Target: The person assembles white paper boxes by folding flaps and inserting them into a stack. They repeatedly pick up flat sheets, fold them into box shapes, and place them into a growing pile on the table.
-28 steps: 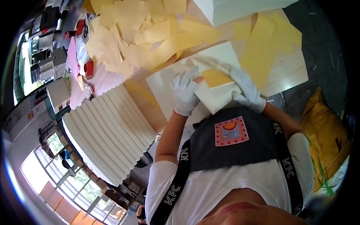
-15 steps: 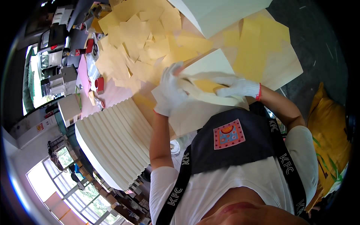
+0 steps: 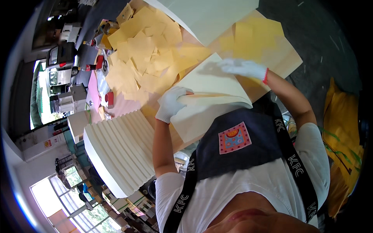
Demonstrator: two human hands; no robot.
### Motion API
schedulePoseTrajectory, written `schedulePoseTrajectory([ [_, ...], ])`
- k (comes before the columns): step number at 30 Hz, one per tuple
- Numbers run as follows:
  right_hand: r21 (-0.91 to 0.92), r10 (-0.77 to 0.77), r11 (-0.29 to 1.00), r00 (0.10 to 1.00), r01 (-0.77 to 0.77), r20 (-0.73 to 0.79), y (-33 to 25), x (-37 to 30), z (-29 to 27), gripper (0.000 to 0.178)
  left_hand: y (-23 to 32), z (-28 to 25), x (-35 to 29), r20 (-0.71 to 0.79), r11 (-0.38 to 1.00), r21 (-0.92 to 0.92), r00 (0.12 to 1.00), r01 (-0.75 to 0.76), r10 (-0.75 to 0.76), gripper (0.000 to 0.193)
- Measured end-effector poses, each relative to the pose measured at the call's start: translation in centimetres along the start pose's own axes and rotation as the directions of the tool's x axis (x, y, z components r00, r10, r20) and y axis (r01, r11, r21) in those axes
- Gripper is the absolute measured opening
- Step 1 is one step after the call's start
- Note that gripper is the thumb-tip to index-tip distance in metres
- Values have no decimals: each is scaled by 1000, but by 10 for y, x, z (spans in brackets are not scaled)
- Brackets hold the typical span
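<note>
A large cream paper sheet [image 3: 211, 77], folded over with its near edge bulging up, lies on the table in front of my apron. My left hand [image 3: 172, 104], in a white knit glove, grips the sheet's left side at the fold, its thumb on top. My right hand [image 3: 245, 68], in a matching glove with a red cuff, is over the far right part of the sheet. Its fingers are stretched out and hold nothing. I cannot tell whether they touch the paper. Whatever lies under the fold is hidden.
Loose yellow paper pieces [image 3: 143, 58] heap up beyond the sheet. More yellow sheets [image 3: 256, 37] lie at the far right, beside a big pale sheet [image 3: 210, 15]. A tall stack of folded white paper [image 3: 118, 151] stands at left. Yellow sacking [image 3: 340, 147] is at right.
My right hand has moved up and away from the fold. My left hand has come down nearer me. The yellow piece seen between the cream layers is now covered.
</note>
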State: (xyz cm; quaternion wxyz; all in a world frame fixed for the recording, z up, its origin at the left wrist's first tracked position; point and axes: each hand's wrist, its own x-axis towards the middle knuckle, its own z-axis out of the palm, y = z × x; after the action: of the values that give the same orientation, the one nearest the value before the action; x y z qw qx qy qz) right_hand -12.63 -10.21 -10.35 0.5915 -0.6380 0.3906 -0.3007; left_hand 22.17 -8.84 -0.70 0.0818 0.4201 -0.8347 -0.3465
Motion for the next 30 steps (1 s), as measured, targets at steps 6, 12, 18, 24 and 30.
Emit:
schedulePoseTrajectory([
  [6,-212,377,926,801,-313,465,-38,-9,57,47,13,6,-24,-135,968,84,959,-238,248,24],
  [12,195,-7,981,991,-19,131,-29,-36,23,50,11,18,-54,-214,979,183,969,-86,125,28],
  [18,-633,-27,708,884,-312,-467,-35,-69,-31,86,-9,13,-42,-226,985,-3,960,-173,167,26],
  [24,345,363,835,901,-428,238,-10,-65,43,86,17,33,-2,-358,965,120,916,235,-178,78],
  [30,613,260,693,925,-380,278,-20,-42,54,87,87,114,-70,-387,975,168,920,145,-70,124],
])
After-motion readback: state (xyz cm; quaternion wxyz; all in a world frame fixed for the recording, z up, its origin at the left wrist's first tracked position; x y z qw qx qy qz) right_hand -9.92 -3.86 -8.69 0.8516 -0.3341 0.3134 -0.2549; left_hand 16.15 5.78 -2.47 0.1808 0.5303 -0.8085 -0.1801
